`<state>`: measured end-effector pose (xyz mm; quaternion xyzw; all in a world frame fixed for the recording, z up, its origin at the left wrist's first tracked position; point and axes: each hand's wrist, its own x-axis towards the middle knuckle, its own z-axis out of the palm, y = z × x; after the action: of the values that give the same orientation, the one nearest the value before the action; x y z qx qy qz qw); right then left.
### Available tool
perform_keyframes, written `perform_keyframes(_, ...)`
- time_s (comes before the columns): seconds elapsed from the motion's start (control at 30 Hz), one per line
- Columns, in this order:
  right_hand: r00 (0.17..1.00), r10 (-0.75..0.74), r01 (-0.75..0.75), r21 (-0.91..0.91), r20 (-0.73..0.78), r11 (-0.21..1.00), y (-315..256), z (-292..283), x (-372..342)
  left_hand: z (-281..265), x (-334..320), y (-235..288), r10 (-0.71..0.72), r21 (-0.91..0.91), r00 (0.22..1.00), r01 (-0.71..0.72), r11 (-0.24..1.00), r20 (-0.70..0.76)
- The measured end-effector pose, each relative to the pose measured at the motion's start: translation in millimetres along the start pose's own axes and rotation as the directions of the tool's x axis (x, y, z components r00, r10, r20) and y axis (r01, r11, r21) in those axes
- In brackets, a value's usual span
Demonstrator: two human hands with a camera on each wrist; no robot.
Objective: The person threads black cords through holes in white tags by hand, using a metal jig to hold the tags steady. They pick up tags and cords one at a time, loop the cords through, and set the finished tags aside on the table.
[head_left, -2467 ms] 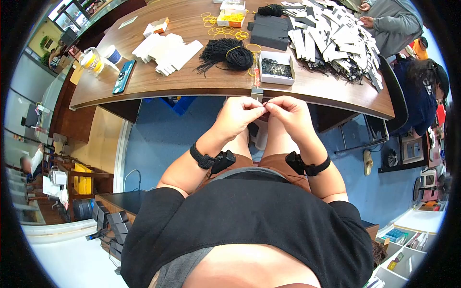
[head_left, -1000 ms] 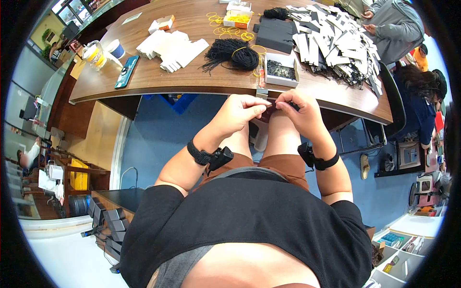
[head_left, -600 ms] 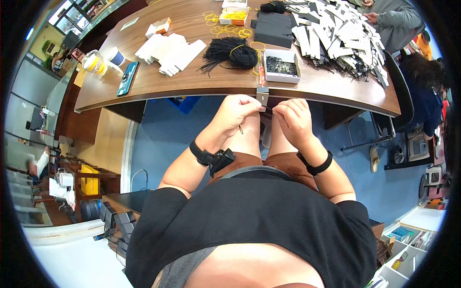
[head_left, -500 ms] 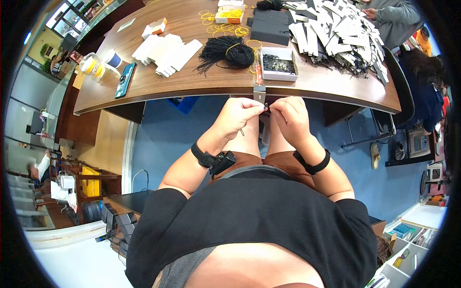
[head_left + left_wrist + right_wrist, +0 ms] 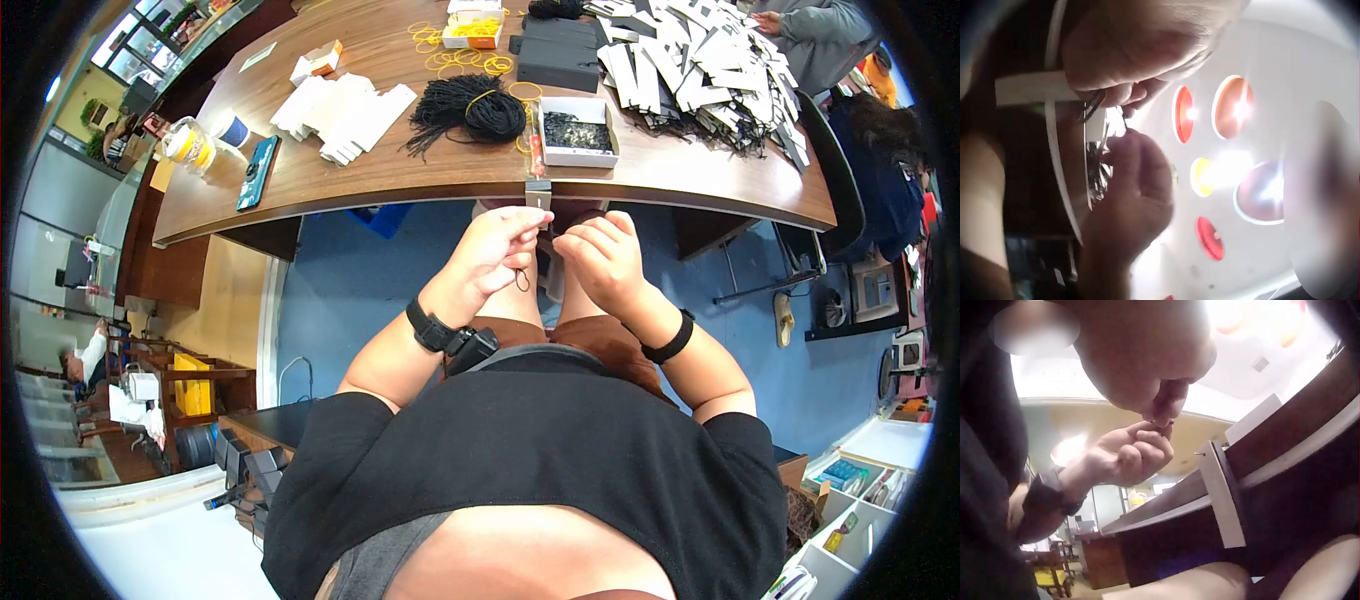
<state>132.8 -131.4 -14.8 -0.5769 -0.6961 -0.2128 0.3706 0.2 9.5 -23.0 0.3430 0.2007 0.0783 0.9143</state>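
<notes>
Both hands are raised just in front of the table edge, fingertips close together. My left hand (image 5: pixel 495 250) pinches a thin black cord (image 5: pixel 522 281) between thumb and forefinger; a small loop of it hangs below the fingers. My right hand (image 5: pixel 603 258) has its fingers curled, thumb and forefinger meeting at the cord. In the left wrist view, a short dark strand (image 5: pixel 1124 117) spans from the left fingers to the right fingertips (image 5: pixel 1127 139). Fingers hide most of the cord. Behind the hands, a small block with a pin (image 5: pixel 1222 497) is fixed at the table edge.
On the table (image 5: pixel 330 185) lie a bundle of black cords (image 5: pixel 485 108), a white box (image 5: pixel 578 160) of small dark pieces, yellow bands (image 5: pixel 470 62), white card pieces (image 5: pixel 345 115), a phone (image 5: pixel 258 172), a cup (image 5: pixel 234 130) and a heap of black-and-white strips (image 5: pixel 700 80). Another person (image 5: pixel 820 40) sits across.
The hands parted slightly around a second ago and came back close together. The left fingers have spread, and the cord loop now hangs more visibly below them; the right hand has turned with fingers curled.
</notes>
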Motion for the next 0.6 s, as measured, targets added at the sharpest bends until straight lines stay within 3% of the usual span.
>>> perform_keyframes(0.07,0.999,0.038,-0.039,0.052,0.015,0.998,-0.4,-1.2,6.4,5.1,-7.0,-5.8,0.148,0.354,0.987,-0.117,0.928,-0.061)
perform_keyframes(0.13,0.988,0.154,-0.152,0.090,-0.014,0.984,1.1,-1.8,13.6,19.9,-15.2,-3.8,0.321,0.627,0.946,-0.223,0.746,-0.045)
perform_keyframes(0.17,0.980,0.198,-0.194,0.124,-0.027,0.973,3.6,-0.6,15.4,16.2,-14.3,-5.5,0.373,0.702,0.927,-0.287,0.651,0.034)
perform_keyframes(0.23,0.951,0.295,-0.310,0.249,0.096,0.918,5.7,-1.6,17.6,9.6,-12.9,-5.0,0.444,0.810,0.873,-0.403,0.426,0.201)
perform_keyframes(0.3,0.878,0.415,-0.478,0.437,0.237,0.762,3.8,0.8,18.0,6.9,-15.5,-4.6,0.387,0.777,0.913,-0.333,0.534,0.126)
perform_keyframes(0.33,0.879,0.391,-0.476,0.463,0.272,0.748,6.3,1.4,15.9,5.2,-14.3,-7.0,0.389,0.729,0.915,-0.337,0.595,0.105)
perform_keyframes(0.43,0.772,0.496,-0.634,0.535,0.397,0.559,1.9,1.2,16.9,9.4,-17.8,-8.7,0.367,0.602,0.928,-0.330,0.727,0.065)
perform_keyframes(0.53,0.927,0.305,-0.363,0.319,0.216,0.876,-0.6,0.9,24.9,9.8,-19.4,-9.6,0.374,0.540,0.927,-0.333,0.773,0.037)
perform_keyframes(0.6,0.933,0.268,-0.335,0.304,0.241,0.892,-2.6,0.5,28.2,6.8,-18.1,-12.9,0.417,0.579,0.907,-0.367,0.728,0.050)
